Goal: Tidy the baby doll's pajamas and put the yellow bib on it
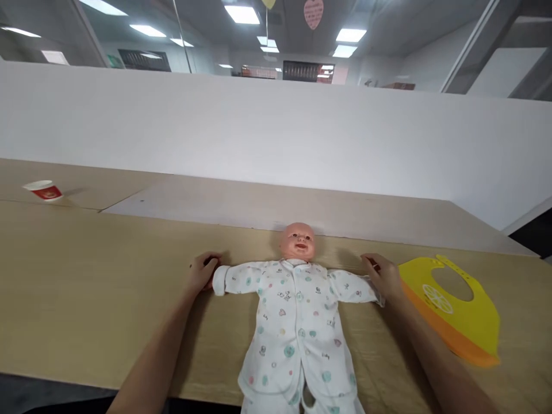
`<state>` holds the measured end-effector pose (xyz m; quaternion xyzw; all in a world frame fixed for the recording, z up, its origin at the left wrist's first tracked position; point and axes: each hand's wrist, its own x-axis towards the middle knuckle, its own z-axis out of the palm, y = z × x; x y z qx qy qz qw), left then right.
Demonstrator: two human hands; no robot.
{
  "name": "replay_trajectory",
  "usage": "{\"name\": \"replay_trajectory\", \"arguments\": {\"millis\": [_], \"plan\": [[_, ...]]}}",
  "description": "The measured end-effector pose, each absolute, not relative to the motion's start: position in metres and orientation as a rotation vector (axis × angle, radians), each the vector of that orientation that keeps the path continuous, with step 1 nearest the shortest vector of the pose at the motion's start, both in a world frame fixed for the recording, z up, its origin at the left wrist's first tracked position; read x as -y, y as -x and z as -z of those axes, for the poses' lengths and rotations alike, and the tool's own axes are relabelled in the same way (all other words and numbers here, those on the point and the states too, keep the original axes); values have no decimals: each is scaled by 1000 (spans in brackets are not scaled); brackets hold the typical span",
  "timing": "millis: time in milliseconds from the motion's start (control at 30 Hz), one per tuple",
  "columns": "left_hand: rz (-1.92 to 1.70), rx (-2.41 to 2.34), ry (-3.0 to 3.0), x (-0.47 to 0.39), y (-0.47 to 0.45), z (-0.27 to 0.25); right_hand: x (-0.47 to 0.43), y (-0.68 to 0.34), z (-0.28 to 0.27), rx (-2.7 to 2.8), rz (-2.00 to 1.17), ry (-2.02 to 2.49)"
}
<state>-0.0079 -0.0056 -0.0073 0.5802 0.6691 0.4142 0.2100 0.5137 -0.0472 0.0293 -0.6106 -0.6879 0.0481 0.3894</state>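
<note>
Dressing appears nearly complete: doll (298,241) wears jacket (282,325), bib (468,319) lies unworn. Left hand (204,272) and right hand (385,278) curl at cuffs (219,280); finger grip cannot be determined.

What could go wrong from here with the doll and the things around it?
The bib lies beside the right arm; a sideways sweep might shift it. The left hand and right hand are at opposite sleeves, so uneven pulling might turn the doll. Its legs lie close to the near edge of the table and might slip over if dragged.
</note>
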Motion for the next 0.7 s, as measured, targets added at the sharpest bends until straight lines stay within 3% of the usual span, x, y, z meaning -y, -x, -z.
{"name": "replay_trajectory", "arguments": {"millis": [700], "plan": [[-1030,-1815,-1651,8,-6,-11,42,-526,-31,1812,-231,1653]]}}
